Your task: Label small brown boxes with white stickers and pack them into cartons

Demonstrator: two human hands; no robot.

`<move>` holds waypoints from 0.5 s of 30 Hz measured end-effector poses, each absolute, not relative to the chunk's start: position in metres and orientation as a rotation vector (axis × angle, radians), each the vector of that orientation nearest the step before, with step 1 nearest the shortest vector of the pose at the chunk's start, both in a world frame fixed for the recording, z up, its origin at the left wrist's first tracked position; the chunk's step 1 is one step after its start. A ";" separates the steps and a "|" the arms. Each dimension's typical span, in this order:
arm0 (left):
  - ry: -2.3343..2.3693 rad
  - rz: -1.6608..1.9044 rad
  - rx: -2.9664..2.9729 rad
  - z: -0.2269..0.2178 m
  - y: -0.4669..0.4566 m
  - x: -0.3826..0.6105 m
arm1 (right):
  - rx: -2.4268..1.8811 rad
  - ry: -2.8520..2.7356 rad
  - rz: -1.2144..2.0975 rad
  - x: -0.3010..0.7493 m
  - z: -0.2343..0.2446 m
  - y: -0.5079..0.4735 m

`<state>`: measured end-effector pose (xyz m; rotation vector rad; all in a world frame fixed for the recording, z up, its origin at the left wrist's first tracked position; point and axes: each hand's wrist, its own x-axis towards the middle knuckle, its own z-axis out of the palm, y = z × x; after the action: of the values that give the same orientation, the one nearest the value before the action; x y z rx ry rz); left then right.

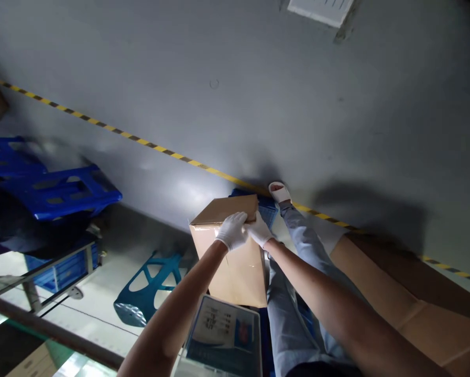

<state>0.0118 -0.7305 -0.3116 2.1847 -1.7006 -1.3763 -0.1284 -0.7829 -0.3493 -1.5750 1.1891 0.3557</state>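
A brown cardboard box (pixel 235 272) stands in front of me, its long face turned up toward me. My left hand (pixel 233 231), in a white glove, lies on the box near its far edge with the fingers curled and pressed together. Right beside it, my right hand (pixel 260 229), also gloved in white, is closed at the box's far right corner. The two hands nearly touch. My fingertips are partly hidden, so any small thing between them cannot be made out. Part of a blue crate (pixel 269 207) shows behind the box.
A lidded clear plastic bin (pixel 222 335) is close to me below the box. A teal stool (pixel 150 288) and blue stools (pixel 73 191) are at left, near a metal frame (pixel 57 272). A large carton (pixel 407 309) stands at right. Yellow-black tape (pixel 140 140) crosses the floor beyond.
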 end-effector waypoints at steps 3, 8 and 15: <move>-1.634 -1.360 2.335 -0.310 -0.715 0.039 | -1.581 1.111 0.480 -0.126 -0.349 -0.800; -1.602 -1.315 2.338 -0.296 -0.685 0.056 | -1.972 0.799 0.734 -0.113 -0.345 -0.824; -0.323 -0.858 2.947 -0.302 -0.658 0.080 | -2.121 0.555 0.441 -0.121 -0.357 -0.810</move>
<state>0.0797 -0.6580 -0.3022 2.9467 -0.3232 -0.8578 -0.1209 -0.8097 -0.3571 -2.1210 0.5550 0.4415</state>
